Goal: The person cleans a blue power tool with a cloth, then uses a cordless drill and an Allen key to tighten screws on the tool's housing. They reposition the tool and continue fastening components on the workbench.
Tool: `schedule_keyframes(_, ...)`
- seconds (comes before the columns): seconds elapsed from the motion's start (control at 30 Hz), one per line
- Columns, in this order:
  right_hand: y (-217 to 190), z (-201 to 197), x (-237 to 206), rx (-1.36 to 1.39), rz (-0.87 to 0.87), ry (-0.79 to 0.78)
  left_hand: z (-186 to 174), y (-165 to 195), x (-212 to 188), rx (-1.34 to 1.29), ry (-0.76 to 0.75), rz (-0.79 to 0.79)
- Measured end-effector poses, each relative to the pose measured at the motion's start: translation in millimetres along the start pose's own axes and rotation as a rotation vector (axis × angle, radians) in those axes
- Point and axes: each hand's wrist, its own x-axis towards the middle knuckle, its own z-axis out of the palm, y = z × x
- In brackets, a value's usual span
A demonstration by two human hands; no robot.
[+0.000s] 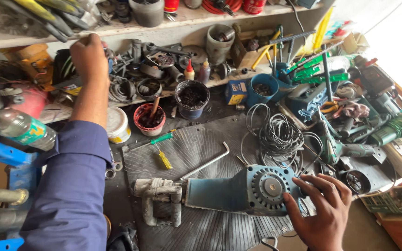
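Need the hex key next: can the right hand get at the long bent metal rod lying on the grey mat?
Probably yes. The right hand rests on the blue power tool; the bent rod lies uncovered just beyond it.

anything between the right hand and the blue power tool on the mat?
Nothing visible. The right hand already rests on the round end of the blue power tool, fingers spread over its housing. The coiled cable and the hex key lie behind the tool, apart from the hand. The left hand is up at the shelf.
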Motion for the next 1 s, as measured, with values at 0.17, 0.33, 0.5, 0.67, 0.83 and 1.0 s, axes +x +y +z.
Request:
schedule_keyframes(0.17,3,-3,-1,0.020,-0.012,-0.022,-5,18,-8,0.862,0.090,0.182)
schedule_keyframes(0.33,7,-5,-3,0.051,-0.010,-0.024,-7,35,-16,1.115,0.122,0.386)
schedule_keyframes(0.5,11,-7,-4,0.083,-0.028,-0.023,-8,39,-16,1.399,0.035,0.446)
schedule_keyframes(0.67,18,-6,-3,0.111,-0.037,-0.025,-6,35,-6,1.568,-0.039,0.487)
schedule_keyframes(0.83,24,-3,-3,0.134,-0.048,-0.033,-2,31,4,1.596,-0.085,0.443)
schedule_keyframes(1.0,28,-2,-2,0.143,-0.056,-0.039,3,30,3,1.541,-0.021,0.390)
